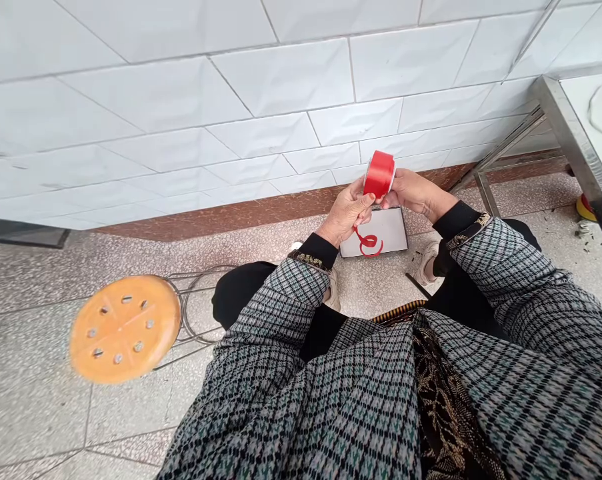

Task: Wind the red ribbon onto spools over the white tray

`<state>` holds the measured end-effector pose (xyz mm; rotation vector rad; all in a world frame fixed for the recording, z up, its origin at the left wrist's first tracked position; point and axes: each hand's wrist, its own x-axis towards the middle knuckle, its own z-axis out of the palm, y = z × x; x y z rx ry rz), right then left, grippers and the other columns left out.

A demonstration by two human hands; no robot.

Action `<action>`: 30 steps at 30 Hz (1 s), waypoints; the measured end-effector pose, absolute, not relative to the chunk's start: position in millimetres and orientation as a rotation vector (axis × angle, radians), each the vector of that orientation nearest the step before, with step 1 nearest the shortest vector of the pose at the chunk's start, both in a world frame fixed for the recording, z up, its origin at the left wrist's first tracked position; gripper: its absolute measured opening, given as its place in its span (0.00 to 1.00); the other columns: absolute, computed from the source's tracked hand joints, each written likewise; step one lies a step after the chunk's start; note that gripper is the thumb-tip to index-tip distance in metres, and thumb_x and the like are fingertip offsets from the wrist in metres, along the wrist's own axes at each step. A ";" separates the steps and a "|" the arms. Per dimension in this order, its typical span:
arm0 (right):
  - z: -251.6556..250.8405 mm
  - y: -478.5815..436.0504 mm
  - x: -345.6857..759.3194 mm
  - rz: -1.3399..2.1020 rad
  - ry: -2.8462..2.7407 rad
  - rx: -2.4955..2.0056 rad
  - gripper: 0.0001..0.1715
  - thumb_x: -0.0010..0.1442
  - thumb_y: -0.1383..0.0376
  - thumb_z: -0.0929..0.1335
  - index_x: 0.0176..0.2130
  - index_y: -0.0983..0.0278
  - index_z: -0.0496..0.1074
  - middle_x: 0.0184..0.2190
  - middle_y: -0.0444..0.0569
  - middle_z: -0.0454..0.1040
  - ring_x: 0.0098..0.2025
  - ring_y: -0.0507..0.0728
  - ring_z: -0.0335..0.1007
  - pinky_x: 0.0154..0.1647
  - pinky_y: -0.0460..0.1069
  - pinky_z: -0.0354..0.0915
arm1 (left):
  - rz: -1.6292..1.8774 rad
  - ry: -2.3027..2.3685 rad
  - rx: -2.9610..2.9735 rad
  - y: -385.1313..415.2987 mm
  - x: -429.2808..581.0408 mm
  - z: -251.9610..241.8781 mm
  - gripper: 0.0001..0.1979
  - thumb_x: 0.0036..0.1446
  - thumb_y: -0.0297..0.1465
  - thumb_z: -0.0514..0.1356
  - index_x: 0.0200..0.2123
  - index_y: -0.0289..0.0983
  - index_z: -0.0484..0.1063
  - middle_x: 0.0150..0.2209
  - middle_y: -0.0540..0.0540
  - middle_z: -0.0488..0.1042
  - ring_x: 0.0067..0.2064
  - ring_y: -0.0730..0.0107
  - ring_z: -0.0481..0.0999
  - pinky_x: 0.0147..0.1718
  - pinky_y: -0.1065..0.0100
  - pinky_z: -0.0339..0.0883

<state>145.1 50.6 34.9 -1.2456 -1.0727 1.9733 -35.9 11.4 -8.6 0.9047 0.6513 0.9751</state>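
A spool of red ribbon [379, 173] is held up in front of me between both hands. My left hand [349, 208] closes on its left and lower side, the thumb pressed against the ribbon. My right hand [415, 192] grips the spool's right side near the white rim, and some of its fingertips are hidden behind the spool. From below my left hand hangs a loose curled red ribbon end [369, 241]. Beneath it, a shallow box [395, 230] with a pale inside and dark edges lies on the floor between my feet.
An orange round stool [125, 329] with metal legs is on the floor to the left. A white tiled wall [285, 77] stands ahead. At the right is a metal-framed table [575, 127], with a yellow and red item [585, 208] on the floor below it.
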 end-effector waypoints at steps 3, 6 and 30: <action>37.1 48.8 145.0 2.145 -0.955 -1.265 0.11 0.68 0.68 0.76 0.32 0.67 0.77 0.22 0.47 0.78 0.20 0.49 0.71 0.29 0.45 0.76 | 0.964 0.612 0.908 11.0 -35.1 -6.4 0.31 0.50 0.52 0.81 0.48 0.39 0.78 0.15 0.63 0.62 0.13 0.84 0.51 0.18 0.72 0.44; 41.6 44.9 142.8 2.220 -0.826 -1.301 0.18 0.73 0.72 0.68 0.30 0.68 0.76 0.21 0.47 0.77 0.17 0.46 0.66 0.29 0.44 0.76 | 0.947 0.578 0.888 10.9 -35.1 -4.7 0.31 0.49 0.52 0.81 0.46 0.39 0.77 0.16 0.63 0.64 0.13 0.84 0.52 0.18 0.73 0.45; 46.6 53.6 154.8 0.773 -2.236 -1.691 0.10 0.72 0.68 0.67 0.46 0.67 0.79 0.30 0.53 0.83 0.40 0.64 0.82 0.45 0.52 0.71 | 0.925 0.640 0.682 3.2 -33.3 -1.2 0.33 0.54 0.51 0.79 0.28 0.39 0.60 0.16 0.63 0.61 0.13 0.87 0.52 0.17 0.77 0.49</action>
